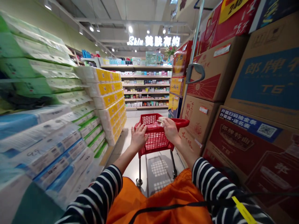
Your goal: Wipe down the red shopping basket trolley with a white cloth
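Red shopping cart [156,137]: stood mid-aisle, handle gripped by left hand [138,137]; right hand [170,130] rested on the handle, closed around a pale cloth [161,120]. Flanked closely by tissue packs [70,124] and stacked cartons [233,102]; open floor [144,113] ahead.

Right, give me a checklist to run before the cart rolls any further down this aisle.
1. Left hand on the cart's rear rim: ok.
2. Right hand grip on the handle: cannot tell, it also holds a small pale item.
3. Floor ahead of the red cart free of obstacles: ok.
4. Clearance from the stacked cartons on the right: not ok, the handle end almost touches them.
5. Clearance from the tissue packs on the left: ok.
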`<state>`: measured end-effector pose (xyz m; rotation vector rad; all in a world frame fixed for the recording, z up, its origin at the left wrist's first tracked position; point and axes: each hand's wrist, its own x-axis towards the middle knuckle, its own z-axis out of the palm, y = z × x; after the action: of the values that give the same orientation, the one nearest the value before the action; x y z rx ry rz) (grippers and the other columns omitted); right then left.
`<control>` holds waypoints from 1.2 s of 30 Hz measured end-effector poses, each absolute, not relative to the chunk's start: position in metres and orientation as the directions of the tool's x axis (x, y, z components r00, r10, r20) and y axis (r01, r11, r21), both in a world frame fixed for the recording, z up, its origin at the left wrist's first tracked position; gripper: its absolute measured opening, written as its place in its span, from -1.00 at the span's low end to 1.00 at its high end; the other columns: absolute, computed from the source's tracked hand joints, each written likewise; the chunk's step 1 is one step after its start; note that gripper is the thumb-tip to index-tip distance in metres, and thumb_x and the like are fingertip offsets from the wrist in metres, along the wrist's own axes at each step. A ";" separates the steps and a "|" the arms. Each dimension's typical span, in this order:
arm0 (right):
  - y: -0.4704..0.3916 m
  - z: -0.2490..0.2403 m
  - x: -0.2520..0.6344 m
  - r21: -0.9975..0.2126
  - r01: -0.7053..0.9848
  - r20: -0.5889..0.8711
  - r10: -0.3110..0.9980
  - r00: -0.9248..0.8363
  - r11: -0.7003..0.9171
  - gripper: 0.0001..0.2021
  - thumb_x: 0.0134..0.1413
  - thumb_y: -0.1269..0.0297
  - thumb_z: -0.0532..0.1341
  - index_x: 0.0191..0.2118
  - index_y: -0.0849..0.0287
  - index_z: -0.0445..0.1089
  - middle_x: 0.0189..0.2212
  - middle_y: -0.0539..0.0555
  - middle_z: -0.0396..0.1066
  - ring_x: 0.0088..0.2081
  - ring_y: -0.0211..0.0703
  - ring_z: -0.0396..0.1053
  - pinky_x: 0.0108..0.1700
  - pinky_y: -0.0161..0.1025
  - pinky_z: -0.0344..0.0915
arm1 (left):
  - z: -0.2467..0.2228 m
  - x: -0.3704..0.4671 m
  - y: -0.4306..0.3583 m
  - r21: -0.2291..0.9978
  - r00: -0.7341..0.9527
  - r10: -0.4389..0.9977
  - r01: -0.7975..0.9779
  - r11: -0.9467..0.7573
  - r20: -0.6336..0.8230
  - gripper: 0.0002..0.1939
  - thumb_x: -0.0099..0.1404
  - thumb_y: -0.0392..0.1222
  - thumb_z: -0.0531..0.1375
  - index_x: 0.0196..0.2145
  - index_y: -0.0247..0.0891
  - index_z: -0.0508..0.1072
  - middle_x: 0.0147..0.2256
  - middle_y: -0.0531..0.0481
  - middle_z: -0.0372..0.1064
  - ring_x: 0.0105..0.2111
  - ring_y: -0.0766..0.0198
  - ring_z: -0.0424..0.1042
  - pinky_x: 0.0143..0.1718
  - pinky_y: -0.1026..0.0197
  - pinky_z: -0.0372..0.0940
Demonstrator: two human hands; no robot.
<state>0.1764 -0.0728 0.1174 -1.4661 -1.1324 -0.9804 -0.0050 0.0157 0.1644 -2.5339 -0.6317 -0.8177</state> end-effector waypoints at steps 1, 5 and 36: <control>-0.069 0.123 0.164 -0.178 0.983 0.962 0.203 0.182 -0.036 -0.58 0.14 0.41 -0.06 0.08 0.22 0.30 0.02 0.18 0.25 0.07 -0.07 0.15 0.14 -0.06 0.09 | 0.164 -0.004 0.015 -0.238 0.730 0.291 0.527 -0.816 0.619 -0.53 0.29 -0.10 0.01 0.13 -0.27 0.22 0.17 -0.09 0.07 0.20 0.07 -0.05 0.19 -0.26 -0.24; -0.065 0.128 0.149 -0.080 0.997 0.957 0.282 0.075 0.006 -0.59 0.17 0.37 -0.05 0.11 0.19 0.27 0.06 0.16 0.21 0.10 -0.06 0.12 0.15 -0.06 0.07 | 0.164 -0.004 0.015 -0.254 0.746 0.256 0.494 -0.831 0.615 -0.53 0.28 -0.13 0.00 0.13 -0.25 0.21 0.14 -0.09 0.12 0.18 0.09 0.02 0.20 -0.26 -0.32; -0.082 0.116 0.182 -0.288 0.957 0.915 0.295 0.277 -0.005 -0.64 0.06 0.37 -0.02 -0.09 0.33 0.40 -0.03 0.21 0.29 0.00 -0.06 0.23 0.12 -0.10 0.17 | 0.158 0.021 -0.003 -0.100 0.787 0.324 0.436 -0.894 0.525 -0.44 0.23 -0.17 0.02 0.17 -0.38 0.11 0.18 -0.16 0.05 0.18 0.16 0.02 0.22 -0.12 -0.24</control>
<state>0.1818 -0.0824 0.1162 -1.5149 -1.2117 -0.8070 0.0207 -0.0030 0.1579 -2.7612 -0.5953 -0.7540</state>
